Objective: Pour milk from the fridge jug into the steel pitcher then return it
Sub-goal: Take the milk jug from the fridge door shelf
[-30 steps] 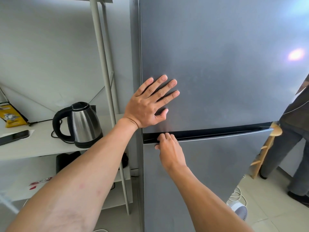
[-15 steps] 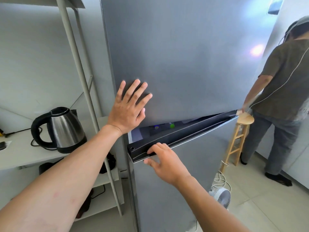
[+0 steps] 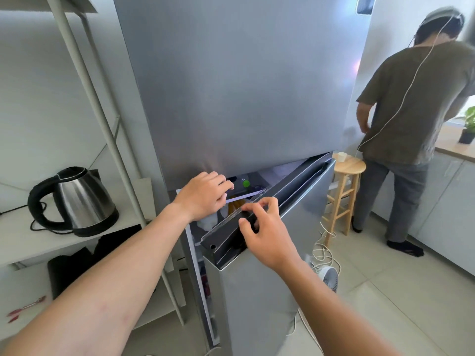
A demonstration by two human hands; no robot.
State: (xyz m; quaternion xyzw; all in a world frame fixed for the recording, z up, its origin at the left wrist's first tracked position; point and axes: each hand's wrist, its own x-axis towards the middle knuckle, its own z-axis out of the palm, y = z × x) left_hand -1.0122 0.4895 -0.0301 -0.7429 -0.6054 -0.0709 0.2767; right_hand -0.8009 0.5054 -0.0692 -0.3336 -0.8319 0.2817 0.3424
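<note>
Right hand [image 3: 264, 232] is gripping the top of the lower door [image 3: 257, 291]. The thumb is pressing on the dark top strip and the fingers are curling over its far lip, a narrow grip closed on the door edge. Left hand [image 3: 203, 195] is sitting just above the lower door's free corner, under the bottom edge of the upper door [image 3: 244, 86]. Its fingers are curled toward the gap, but I can't tell if they're holding anything. The lower door is standing partly open, with the free corner swung out toward the camera and the far end still close to the cabinet, leaving a wedge-shaped gap. Behind the lower door's top edge, a green cap [image 3: 246, 183] and some orange items [image 3: 232, 206] are showing in the gap. I can't pick out the jug there. Left of the lower door, a rack [image 3: 108, 129] post is standing near the free corner, with a kettle [image 3: 82, 201] on its shelf. Right of the lower door, a stool [image 3: 344, 191] is standing just beside the far end. A fan [image 3: 326, 277] and loose cable [image 3: 325, 242] are lying on the floor near its face. Another person [image 3: 411, 111] is standing beyond the stool.
</note>
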